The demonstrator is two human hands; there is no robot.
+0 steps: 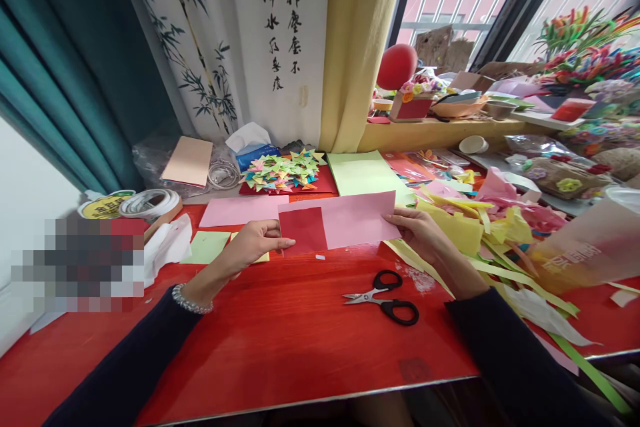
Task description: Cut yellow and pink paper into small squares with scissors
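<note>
Two papers in grip: red square point(301, 230) over the left end of a long pink sheet point(357, 221), both raised mid-frame above the table point(280, 340).
Left hand point(260, 243): thumb and fingers pinch the red square at its left edge.
Right hand point(413, 227): pinches the pink sheet's right end.
Progress: square and sheet brought together, I judge; whether fixed, cannot tell. Sheet beyond the square looks uncreased, so any shaping seems undone.
Scissors point(373, 294): unheld, lower centre right, blades slightly parted.
Paper stars point(283, 172): heaped behind the hands, looking finished.
Unshaped stock: loose pink sheet point(240, 211) and small green sheet point(206, 247), centre left; pale green paper point(367, 170) farther back.
Scraps point(460, 227): yellow and pink tangle, right.
Room: teal curtain point(75, 80) upper left; bamboo hanging point(280, 107) upper centre; yellow curtain point(350, 47) beside it; barred window upper right, red balloon point(397, 67) near its sill.
</note>
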